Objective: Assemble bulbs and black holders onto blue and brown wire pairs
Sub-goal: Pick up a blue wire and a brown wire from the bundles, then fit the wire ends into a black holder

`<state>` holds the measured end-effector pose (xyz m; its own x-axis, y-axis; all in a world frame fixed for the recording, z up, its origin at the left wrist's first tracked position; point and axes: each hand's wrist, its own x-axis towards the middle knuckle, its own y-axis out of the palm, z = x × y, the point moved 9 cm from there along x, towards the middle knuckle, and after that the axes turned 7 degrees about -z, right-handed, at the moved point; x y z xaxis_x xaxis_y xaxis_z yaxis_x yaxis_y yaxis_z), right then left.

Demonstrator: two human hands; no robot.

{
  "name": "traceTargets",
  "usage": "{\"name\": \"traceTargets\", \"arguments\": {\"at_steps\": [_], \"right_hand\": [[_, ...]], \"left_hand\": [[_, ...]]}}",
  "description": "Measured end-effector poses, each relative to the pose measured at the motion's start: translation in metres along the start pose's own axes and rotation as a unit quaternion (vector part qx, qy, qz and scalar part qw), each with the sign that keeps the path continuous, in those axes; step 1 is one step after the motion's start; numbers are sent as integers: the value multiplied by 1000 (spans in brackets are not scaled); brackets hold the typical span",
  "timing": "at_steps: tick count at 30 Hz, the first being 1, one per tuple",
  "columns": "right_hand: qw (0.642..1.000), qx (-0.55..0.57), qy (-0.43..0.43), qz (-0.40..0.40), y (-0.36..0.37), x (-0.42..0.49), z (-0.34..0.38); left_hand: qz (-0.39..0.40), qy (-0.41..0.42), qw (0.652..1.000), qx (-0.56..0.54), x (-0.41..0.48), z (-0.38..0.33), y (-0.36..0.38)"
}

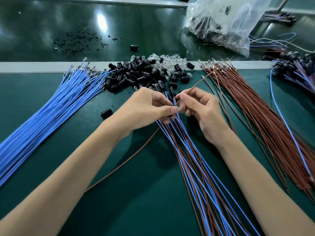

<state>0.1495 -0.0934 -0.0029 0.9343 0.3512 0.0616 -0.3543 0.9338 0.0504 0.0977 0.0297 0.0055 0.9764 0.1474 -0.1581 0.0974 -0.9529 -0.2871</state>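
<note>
While left hand (150,106) is gripping one bundle (192,159), right hand (201,109) is pinching one brown wire (196,85).
Two piles are flanking: blue wires (51,113), brown wires (264,116).

The blue wires (42,116) run off the left picture edge, the brown wires (265,126) off the right, and the held bundle (196,164) off the bottom. The lone wire (197,84) ends under the left forearm. The bag (226,23) blurs its dark contents.
</note>
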Motion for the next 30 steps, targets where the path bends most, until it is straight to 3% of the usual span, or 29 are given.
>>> {"name": "traceTargets", "arguments": {"at_steps": [3, 5, 8, 10, 20, 25, 30], "right_hand": [[1000, -28, 11, 5, 2, -1, 0], [989, -136, -50, 14, 12, -3, 13], [934, -307, -172, 67, 55, -8, 34], [906, -359, -197, 105, 85, -4, 37], [863, -410, -197, 222, 201, 41, 5], [866, -413, -187, 211, 209, 46, -5], [810, -466, -248, 255, 214, 36, -5]], "left_hand": [[-28, -5, 1000, -3, 2, -3, -15], [-47, 4, 999, -7, 3, -8, -29], [-70, 14, 997, -9, 4, -15, -55], [-78, 10, 997, 9, 5, -14, -76], [-154, -55, 968, 188, 9, 36, -186], [-153, -39, 970, 184, 10, 35, -189], [-151, -33, 976, 151, 9, 33, -185]]}}
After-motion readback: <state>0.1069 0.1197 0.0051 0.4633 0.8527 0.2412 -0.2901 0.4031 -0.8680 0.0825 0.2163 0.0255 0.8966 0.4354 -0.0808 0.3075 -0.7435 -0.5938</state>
